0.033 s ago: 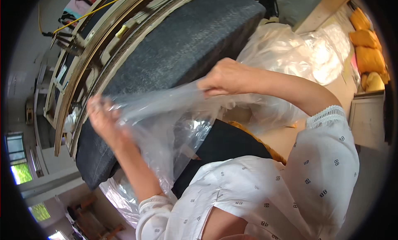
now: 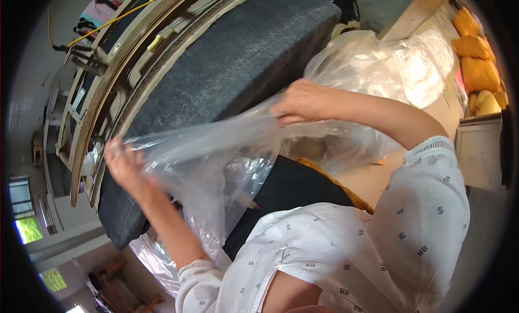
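Observation:
A large clear plastic bag (image 2: 216,151) is stretched between my two hands. My left hand (image 2: 127,170) grips its crumpled edge at the lower left, and my right hand (image 2: 305,102) pinches its upper edge near the middle of the view. Behind the plastic lies a long dark grey upholstered cushion (image 2: 232,59), running from the upper right to the lower left. The bag's lower part hangs over a black cushion (image 2: 292,188) with an orange fabric edge (image 2: 338,186) in front of me.
Curved wooden frames (image 2: 119,59) stand stacked behind the grey cushion. A heap of more clear plastic (image 2: 389,59) lies at the upper right on a wooden surface (image 2: 373,178). Orange cushions (image 2: 478,64) are piled at the far right.

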A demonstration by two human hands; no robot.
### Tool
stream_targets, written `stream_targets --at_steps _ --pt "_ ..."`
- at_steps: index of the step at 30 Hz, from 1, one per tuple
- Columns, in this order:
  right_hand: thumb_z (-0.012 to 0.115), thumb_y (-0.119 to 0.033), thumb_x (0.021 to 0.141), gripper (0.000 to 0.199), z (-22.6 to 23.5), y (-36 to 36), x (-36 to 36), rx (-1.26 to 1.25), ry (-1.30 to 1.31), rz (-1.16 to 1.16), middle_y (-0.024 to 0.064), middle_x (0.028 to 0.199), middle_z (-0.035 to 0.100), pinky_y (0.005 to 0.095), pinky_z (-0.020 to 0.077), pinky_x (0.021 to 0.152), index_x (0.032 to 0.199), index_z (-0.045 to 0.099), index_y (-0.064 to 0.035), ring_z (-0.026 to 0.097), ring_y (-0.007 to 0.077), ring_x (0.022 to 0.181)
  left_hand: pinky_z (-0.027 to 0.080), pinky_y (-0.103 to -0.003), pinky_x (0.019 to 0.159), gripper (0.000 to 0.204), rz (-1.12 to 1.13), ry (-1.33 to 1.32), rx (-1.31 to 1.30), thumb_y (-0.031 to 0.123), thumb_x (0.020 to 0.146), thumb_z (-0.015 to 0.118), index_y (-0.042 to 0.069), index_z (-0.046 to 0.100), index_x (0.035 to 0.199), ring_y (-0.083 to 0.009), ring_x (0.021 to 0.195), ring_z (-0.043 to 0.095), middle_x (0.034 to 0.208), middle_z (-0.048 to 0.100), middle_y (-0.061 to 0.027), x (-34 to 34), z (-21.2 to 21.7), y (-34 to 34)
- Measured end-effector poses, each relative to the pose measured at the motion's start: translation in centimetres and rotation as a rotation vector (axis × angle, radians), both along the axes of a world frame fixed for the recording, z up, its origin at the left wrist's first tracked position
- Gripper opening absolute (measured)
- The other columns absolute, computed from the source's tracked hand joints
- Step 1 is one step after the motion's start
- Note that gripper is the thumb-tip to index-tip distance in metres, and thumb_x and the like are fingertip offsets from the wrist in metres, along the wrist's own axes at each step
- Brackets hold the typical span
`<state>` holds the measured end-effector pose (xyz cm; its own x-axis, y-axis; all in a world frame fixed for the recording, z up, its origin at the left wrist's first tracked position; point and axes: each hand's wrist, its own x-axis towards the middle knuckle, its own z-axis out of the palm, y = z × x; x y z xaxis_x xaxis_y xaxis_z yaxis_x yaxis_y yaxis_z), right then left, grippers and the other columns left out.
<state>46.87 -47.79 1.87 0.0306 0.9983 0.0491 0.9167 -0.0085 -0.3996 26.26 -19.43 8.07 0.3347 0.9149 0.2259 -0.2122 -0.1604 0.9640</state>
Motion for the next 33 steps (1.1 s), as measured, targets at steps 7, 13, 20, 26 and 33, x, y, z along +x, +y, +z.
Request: stream_targets --at_steps 7,13,20,26,33 --pt "0.059 -0.016 0.072 0.019 -12.0 -25.8 17.0 -1.07 -0.877 -0.521 0.0098 0.09 0.065 0.0557 0.0225 0.099 0.087 0.069 -0.0093 0.061 0.0235 0.092 0.033 -0.017 0.045 0.027 0.354 0.315 0.353 0.023 0.087 0.053 0.007 0.048 0.109 -0.006 0.058 0.044 0.076 0.048 0.0004 -22.7 -2.8 17.4" --pt "0.055 -0.013 0.074 0.019 3.1 -14.8 29.1 -0.137 -0.578 -1.07 0.0131 0.083 0.063 0.0447 0.0416 0.087 0.088 0.065 -0.0083 0.059 0.0343 0.085 0.046 -0.036 0.065 0.03 0.881 0.935 0.565 0.021 0.084 0.05 -0.005 0.055 0.099 -0.0267 0.074 0.057 0.089 0.059 -0.0166 -41.4 -7.6 31.0" --pt "0.058 -0.02 0.076 0.026 9.2 2.2 23.8 0.95 -1.052 -1.101 0.016 0.099 0.059 0.0416 0.0442 0.079 0.099 0.058 -0.0076 0.056 0.0318 0.094 0.041 -0.04 0.07 0.038 0.69 1.0 0.264 0.028 0.082 0.044 -0.007 0.057 0.08 -0.0291 0.07 0.052 0.08 0.058 -0.0224 -43.2 -10.8 29.6" --pt "0.054 -0.04 0.083 0.043 -1.3 1.9 25.9 0.408 -0.233 -0.839 0.0142 0.102 0.06 0.0371 0.042 0.087 0.115 0.051 -0.012 0.056 0.0307 0.1 0.041 -0.043 0.077 0.038 0.893 1.424 0.329 0.03 0.086 0.041 -0.006 0.054 0.093 -0.0379 0.091 0.054 0.096 0.056 -0.0269 -47.2 -10.4 31.6" --pt "0.04 -0.054 0.085 0.061 -0.7 3.7 25.9 0.164 -0.064 -0.949 0.0179 0.122 0.051 0.0372 0.0374 0.093 0.127 0.042 -0.0106 0.048 0.0333 0.113 0.042 -0.042 0.08 0.034 0.829 1.437 0.624 0.027 0.09 0.039 -0.002 0.052 0.101 -0.0383 0.092 0.055 0.099 0.056 -0.0238 -45.6 -11.4 36.0"
